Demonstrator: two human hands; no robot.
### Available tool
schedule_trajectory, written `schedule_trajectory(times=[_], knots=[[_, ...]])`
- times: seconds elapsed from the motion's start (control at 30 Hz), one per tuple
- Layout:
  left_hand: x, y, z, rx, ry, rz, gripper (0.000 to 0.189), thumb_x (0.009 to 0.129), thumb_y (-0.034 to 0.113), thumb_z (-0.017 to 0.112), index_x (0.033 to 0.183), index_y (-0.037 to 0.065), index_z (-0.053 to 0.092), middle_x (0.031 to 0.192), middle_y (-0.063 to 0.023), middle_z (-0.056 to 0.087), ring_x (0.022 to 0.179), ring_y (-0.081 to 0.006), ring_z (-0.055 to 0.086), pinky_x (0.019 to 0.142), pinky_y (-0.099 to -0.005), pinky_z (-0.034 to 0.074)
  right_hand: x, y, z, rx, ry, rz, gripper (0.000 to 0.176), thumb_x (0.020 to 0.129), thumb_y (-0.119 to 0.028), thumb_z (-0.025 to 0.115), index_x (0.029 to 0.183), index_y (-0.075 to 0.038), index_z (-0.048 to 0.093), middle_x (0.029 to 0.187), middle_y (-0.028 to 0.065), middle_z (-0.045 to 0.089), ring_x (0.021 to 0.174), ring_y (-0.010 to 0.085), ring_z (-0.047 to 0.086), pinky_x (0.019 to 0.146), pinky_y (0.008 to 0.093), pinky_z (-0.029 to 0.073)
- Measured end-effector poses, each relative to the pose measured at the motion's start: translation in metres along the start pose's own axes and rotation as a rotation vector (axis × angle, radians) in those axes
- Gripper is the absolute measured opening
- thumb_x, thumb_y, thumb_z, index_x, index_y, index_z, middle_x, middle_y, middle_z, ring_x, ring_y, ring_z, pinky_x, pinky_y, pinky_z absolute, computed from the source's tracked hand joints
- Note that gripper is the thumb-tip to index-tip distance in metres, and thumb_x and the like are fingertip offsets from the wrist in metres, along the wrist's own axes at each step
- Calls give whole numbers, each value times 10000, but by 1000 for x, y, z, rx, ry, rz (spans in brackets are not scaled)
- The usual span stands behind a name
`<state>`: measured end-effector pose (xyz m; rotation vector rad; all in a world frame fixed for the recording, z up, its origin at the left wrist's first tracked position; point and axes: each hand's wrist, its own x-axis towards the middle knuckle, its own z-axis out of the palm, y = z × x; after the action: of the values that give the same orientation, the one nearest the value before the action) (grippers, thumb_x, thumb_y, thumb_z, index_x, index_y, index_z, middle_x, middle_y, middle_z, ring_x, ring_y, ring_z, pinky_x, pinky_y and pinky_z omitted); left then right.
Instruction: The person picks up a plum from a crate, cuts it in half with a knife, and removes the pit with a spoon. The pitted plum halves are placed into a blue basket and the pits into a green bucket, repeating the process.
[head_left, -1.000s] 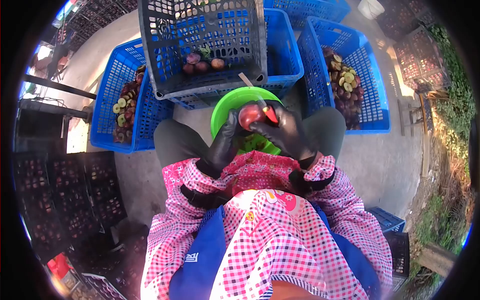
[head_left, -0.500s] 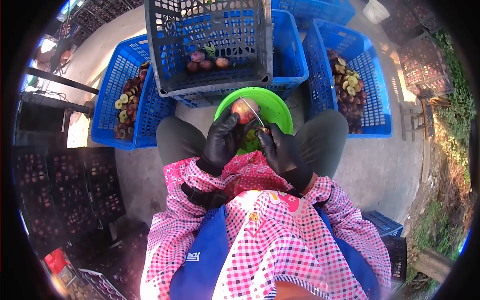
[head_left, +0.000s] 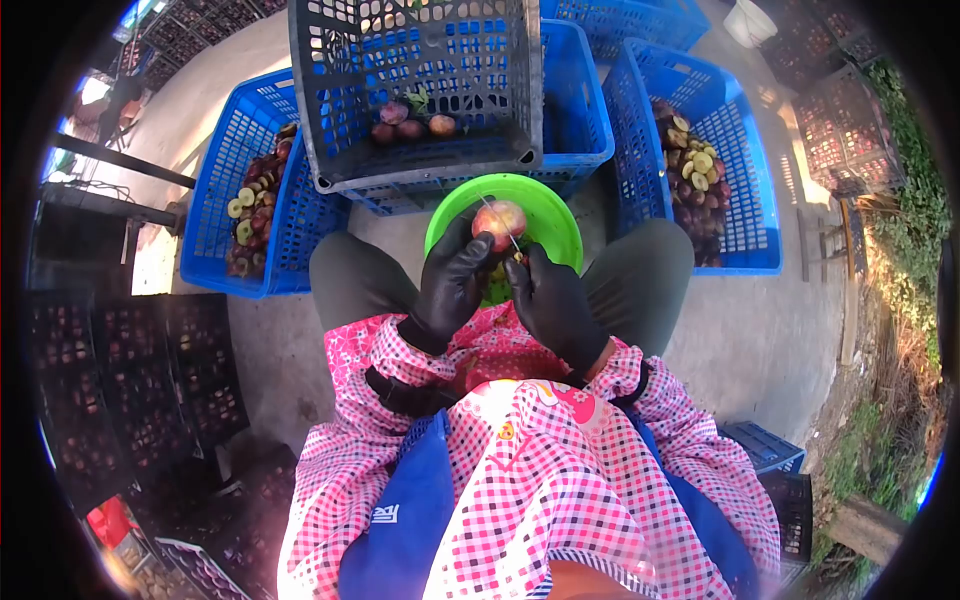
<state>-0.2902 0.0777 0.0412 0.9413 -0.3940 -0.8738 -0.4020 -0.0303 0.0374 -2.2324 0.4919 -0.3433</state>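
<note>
In my left hand (head_left: 455, 285), gloved in black, a round red and yellow fruit (head_left: 497, 222) is gripped over the bowl. My right hand (head_left: 555, 303), also gloved, is closed around the handle of a small knife (head_left: 501, 217). Its thin blade lies across the fruit's face, pointing up and away from me. Below both hands sits a bright green bowl (head_left: 566, 217) between my knees, with some yellow-green matter at its bottom, mostly hidden by the gloves.
A black crate (head_left: 425, 165) with a few whole fruits (head_left: 410, 129) rests tilted on a blue crate (head_left: 590, 120) ahead. Blue crates at left (head_left: 215, 200) and right (head_left: 750, 200) hold cut fruit. Stacked dark crates (head_left: 130, 370) full of fruit stand left.
The fruit has shifted slightly right and down, and the knife blade now lies more upright across it. My right hand has drawn a little closer to my left.
</note>
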Motion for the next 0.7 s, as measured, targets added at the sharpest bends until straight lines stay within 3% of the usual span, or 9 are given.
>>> schedule_trajectory(times=[0.1, 0.23, 0.33, 0.4, 0.43, 0.53, 0.6, 0.63, 0.7], knots=[[2, -1, 1, -323, 38, -103, 459, 1037, 322, 414, 1364, 0, 423, 1291, -132, 533, 1202, -216, 522, 1042, -357, 405, -5, 0, 6, 26, 82, -93, 266, 952, -283, 550, 1015, -25, 545, 651, 195, 614, 579, 401, 606, 521, 500, 469], [9, -6, 2, -464, -15, -228, 470, 1046, 375, 372, 1345, 19, 442, 1248, -122, 552, 1171, -206, 536, 1021, -356, 421, -6, 2, 11, -8, 145, -90, 271, 949, -273, 556, 1047, -21, 546, 658, 184, 617, 562, 389, 604, 512, 483, 474], [4, 2, 6, -148, -17, -136, 437, 1041, 343, 404, 1336, 24, 446, 1231, -117, 559, 1153, -216, 547, 1008, -367, 436, -7, 2, 0, 0, 126, -119, 278, 945, -244, 566, 1084, -6, 538, 694, 194, 621, 595, 400, 612, 525, 482, 468], [3, 15, 13, 629, -28, 214, 449, 1015, 330, 486, 1333, 15, 451, 1237, -113, 562, 1152, -210, 547, 1008, -361, 434, -6, 0, -3, 6, 121, -146, 286, 942, -220, 573, 1113, 5, 529, 725, 206, 624, 628, 414, 618, 538, 484, 460], [3, 17, 15, 630, -27, 218, 449, 1015, 330, 486, 1333, 15, 451, 1237, -113, 562, 1152, -210, 547, 1008, -361, 434, -5, 0, -4, 60, 129, -166, 289, 940, -233, 571, 1102, 3, 531, 707, 199, 625, 605, 400, 617, 530, 481, 473], [5, 14, 16, 377, -2, 154, 489, 979, 319, 564, 1333, 4, 444, 1226, -105, 560, 1139, -189, 539, 1006, -342, 420, -2, -6, -3, 63, 153, -179, 271, 937, -243, 573, 1065, -8, 530, 691, 194, 626, 585, 391, 614, 523, 480, 486], [7, 6, 13, -321, 35, -183, 537, 954, 333, 603, 1342, 1, 436, 1240, -100, 554, 1143, -174, 527, 1005, -328, 410, -6, -6, 0, 9, 168, -164, 252, 934, -240, 578, 1039, -17, 527, 693, 196, 627, 588, 397, 613, 524, 482, 485], [7, 7, 10, -321, 33, -176, 537, 954, 333, 603, 1342, 1, 436, 1240, -100, 554, 1143, -174, 527, 1005, -328, 410, -7, -5, 2, 32, 158, -137, 247, 936, -242, 576, 1031, -20, 526, 692, 195, 627, 589, 398, 613, 525, 484, 482], [3, 14, 9, 495, 8, 149, 511, 983, 333, 556, 1349, -1, 435, 1257, -110, 554, 1156, -190, 540, 1015, -345, 420, -6, -5, 1, 53, 144, -111, 243, 937, -245, 575, 1023, -23, 526, 691, 193, 626, 590, 400, 613, 527, 485, 480]])
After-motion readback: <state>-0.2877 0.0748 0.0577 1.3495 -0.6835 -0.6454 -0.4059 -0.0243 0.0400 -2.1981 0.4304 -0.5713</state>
